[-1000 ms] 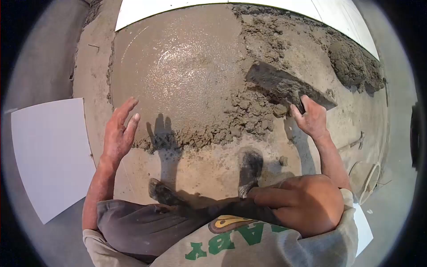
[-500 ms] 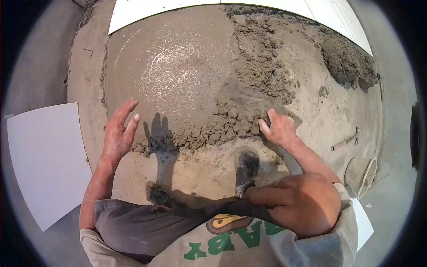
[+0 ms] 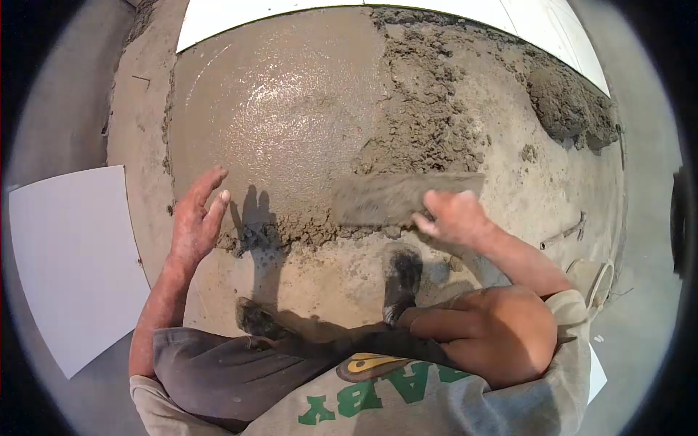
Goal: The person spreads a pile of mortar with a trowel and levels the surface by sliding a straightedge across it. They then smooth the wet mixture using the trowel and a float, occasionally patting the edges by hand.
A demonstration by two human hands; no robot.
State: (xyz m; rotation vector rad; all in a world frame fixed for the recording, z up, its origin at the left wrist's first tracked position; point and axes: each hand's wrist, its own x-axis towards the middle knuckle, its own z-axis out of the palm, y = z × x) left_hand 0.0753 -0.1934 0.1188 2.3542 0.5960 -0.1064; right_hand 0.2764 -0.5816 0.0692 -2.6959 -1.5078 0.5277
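My right hand is closed around the handle of a rectangular plastering trowel. Its long blade lies over the near edge of the wet mortar bed, smeared with mortar, and the handle is hidden under my fingers. The bed is smooth and shiny at the left and middle; rough, lumpy mortar lies along its right side. My left hand hovers at the bed's near left corner, holding nothing, fingers apart, with its shadow falling on the mortar and floor.
White tiles border the bed at the far side. Another white tile lies at the left. A mortar heap sits at the far right. A hammer and a bucket are on the right. My feet stand just before the bed.
The trowel has swung round and moved toward me and to the left; its blade now shows flat, near the bed's front edge. My left hand is almost still.
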